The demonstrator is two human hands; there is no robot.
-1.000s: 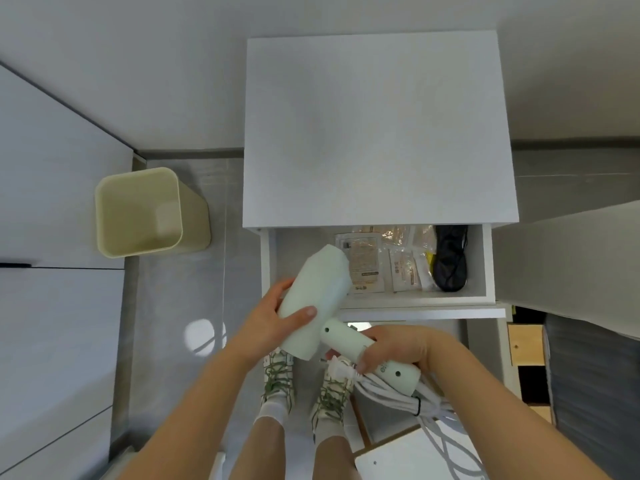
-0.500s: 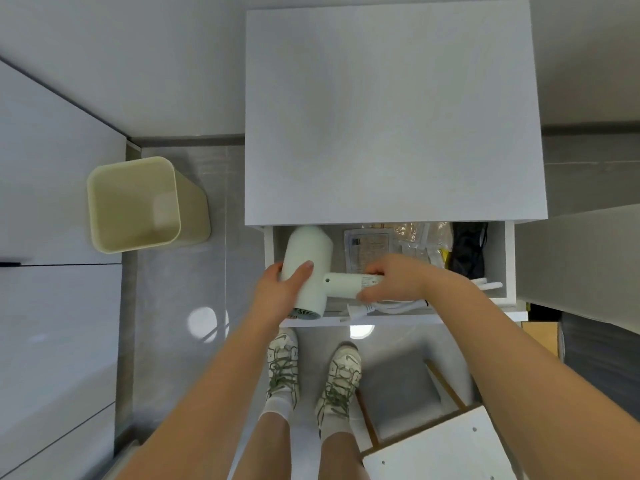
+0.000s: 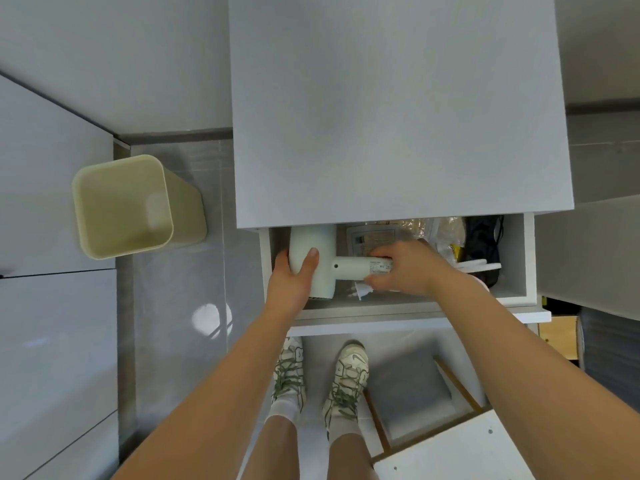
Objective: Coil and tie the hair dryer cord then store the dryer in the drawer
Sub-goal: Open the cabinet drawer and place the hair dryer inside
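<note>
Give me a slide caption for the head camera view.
Left hand and right hand hold the hair dryer inside the open drawer.

Cord [image 3: 362, 292] mostly under right hand [image 3: 405, 268], hair dryer [image 3: 322, 237] nose under cabinet [image 3: 398, 116] — label [image 3: 381, 267] illegible

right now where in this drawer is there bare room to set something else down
In the drawer, bare floor shows at the front right corner, bordered by the right wall, front wall and black bundle. The cabinet top is bare. Crowded: hair dryer fills the left, packets the back middle, plug the front.
</note>
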